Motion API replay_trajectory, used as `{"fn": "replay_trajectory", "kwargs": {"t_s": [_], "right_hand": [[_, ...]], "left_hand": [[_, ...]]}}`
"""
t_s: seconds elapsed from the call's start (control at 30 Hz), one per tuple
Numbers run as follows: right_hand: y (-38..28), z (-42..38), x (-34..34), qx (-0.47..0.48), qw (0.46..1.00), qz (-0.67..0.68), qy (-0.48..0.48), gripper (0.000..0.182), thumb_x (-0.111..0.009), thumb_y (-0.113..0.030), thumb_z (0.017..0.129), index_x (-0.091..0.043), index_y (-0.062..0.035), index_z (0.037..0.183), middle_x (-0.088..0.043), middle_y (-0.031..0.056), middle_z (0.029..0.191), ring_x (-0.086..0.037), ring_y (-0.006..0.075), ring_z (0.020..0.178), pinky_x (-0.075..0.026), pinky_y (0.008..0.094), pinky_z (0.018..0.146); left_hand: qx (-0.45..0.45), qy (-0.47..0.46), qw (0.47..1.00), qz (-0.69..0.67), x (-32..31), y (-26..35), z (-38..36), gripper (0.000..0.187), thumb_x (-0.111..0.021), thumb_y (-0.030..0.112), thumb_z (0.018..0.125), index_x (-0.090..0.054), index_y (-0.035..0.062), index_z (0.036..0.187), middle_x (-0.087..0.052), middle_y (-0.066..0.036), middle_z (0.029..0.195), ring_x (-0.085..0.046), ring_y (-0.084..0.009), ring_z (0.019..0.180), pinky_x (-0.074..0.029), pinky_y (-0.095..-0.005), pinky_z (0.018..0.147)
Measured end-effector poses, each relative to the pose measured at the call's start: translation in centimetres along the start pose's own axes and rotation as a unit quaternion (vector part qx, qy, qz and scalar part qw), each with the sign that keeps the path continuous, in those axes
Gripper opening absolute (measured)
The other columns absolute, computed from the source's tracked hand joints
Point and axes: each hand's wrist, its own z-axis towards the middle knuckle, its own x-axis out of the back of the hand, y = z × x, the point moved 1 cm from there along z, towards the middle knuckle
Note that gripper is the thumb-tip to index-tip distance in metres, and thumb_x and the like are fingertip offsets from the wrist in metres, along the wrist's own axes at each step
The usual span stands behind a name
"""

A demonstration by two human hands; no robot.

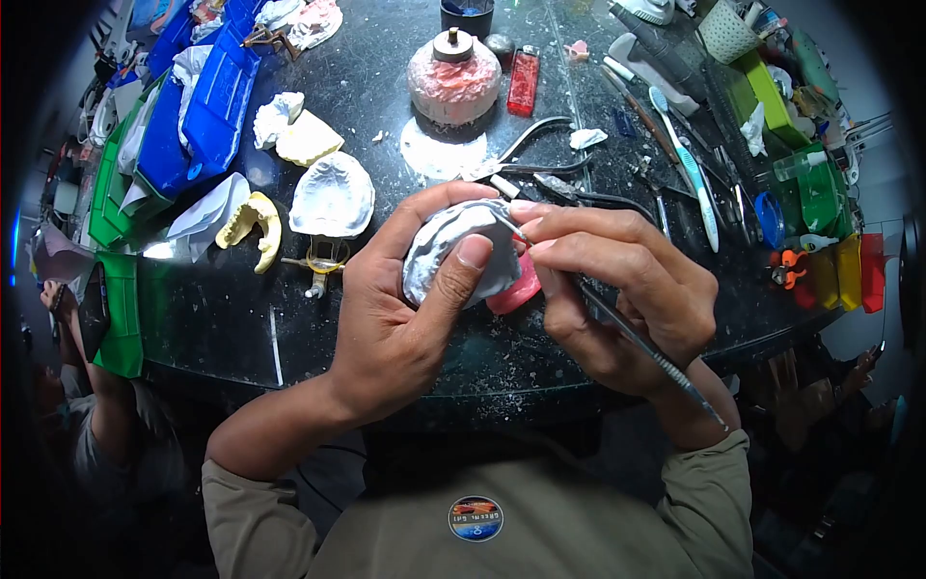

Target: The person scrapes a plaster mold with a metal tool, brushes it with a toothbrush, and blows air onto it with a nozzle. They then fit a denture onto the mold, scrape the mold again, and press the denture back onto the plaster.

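Observation:
My left hand (400, 309) is wrapped round a white plaster dental cast (434, 241), its thumb lying across the ridged face. In my right hand (637, 280) is a thin metal dental carver (641, 338), held like a pen. The carver's upper end meets the cast's right edge; the exact tip is hard to make out between the fingers. A pink piece (518, 289) shows behind and below the cast, partly covered by both hands. Left of my left hand, another white cast (331, 198) rests near a yellow horseshoe-shaped cast (256, 230).
A pink-smeared spirit burner (453, 82) stands at the back beside a red lighter (523, 85). Pliers (535, 145) and a toothbrush (687, 169) lie to the right. Blue bins (214, 101) line the left; a green container (818, 198) sits right. Other people are at both sides.

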Motion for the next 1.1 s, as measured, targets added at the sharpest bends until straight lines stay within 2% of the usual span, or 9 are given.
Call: {"fn": "replay_trajectory", "kwargs": {"t_s": [0.17, 0.27, 0.47, 0.9, 1.1], "right_hand": [[0.43, -0.16, -0.2, 0.019, 1.0, -0.021, 0.005, 0.022, -0.069, 0.01, 0.07, -0.064, 0.0062, 0.091, -0.067, 0.0194, 0.091, -0.07, 0.0245, 0.08, -0.058, 0.0301, 0.068], [0.27, -0.15, -0.26, 0.018, 1.0, -0.016, 0.0, 0.023, -0.069, 0.01, 0.069, -0.064, 0.0062, 0.092, -0.067, 0.0195, 0.091, -0.07, 0.0248, 0.08, -0.058, 0.0302, 0.068], [-0.03, -0.09, -0.26, 0.009, 0.999, -0.032, -0.008, 0.023, -0.068, 0.011, 0.069, -0.064, 0.0063, 0.092, -0.067, 0.0195, 0.091, -0.07, 0.0252, 0.08, -0.059, 0.0302, 0.067], [0.11, -0.15, -0.43, 0.013, 1.0, -0.02, 0.005, 0.024, -0.068, 0.011, 0.069, -0.063, 0.0069, 0.092, -0.066, 0.0202, 0.092, -0.07, 0.0246, 0.08, -0.059, 0.0298, 0.066], [-0.09, -0.03, -0.24, 0.008, 0.999, -0.024, -0.02, 0.024, -0.068, 0.011, 0.069, -0.062, 0.0073, 0.092, -0.066, 0.0204, 0.092, -0.069, 0.0256, 0.08, -0.059, 0.0305, 0.067]], "left_hand": [[-0.002, 0.002, 1.0, 0.019, -0.02, 0.04, 0.07, 0.031, -0.056, 0.014, 0.096, -0.052, -0.0014, 0.122, -0.063, -0.008, 0.104, -0.058, -0.0089, 0.095, -0.048, -0.0222, 0.081], [-0.011, -0.018, 0.999, 0.038, 0.28, -0.01, -0.01, 0.033, -0.052, 0.017, 0.098, -0.05, 0.0008, 0.126, -0.062, -0.009, 0.109, -0.059, -0.0113, 0.1, -0.05, -0.0255, 0.085], [-0.009, -0.019, 0.997, 0.07, 0.33, 0.1, -0.01, 0.032, -0.052, 0.016, 0.098, -0.051, 0.0005, 0.126, -0.063, -0.009, 0.107, -0.059, -0.0107, 0.099, -0.049, -0.0246, 0.085], [0.003, -0.011, 0.999, 0.046, 0.31, 0.19, 0.01, 0.032, -0.052, 0.017, 0.098, -0.051, 0.0002, 0.125, -0.063, -0.008, 0.106, -0.059, -0.0098, 0.097, -0.049, -0.0237, 0.083], [0.014, -0.005, 1.0, 0.026, 0.29, 0.09, 0.0, 0.031, -0.053, 0.017, 0.098, -0.052, -0.0004, 0.124, -0.063, -0.008, 0.105, -0.059, -0.009, 0.095, -0.049, -0.023, 0.082]]}}
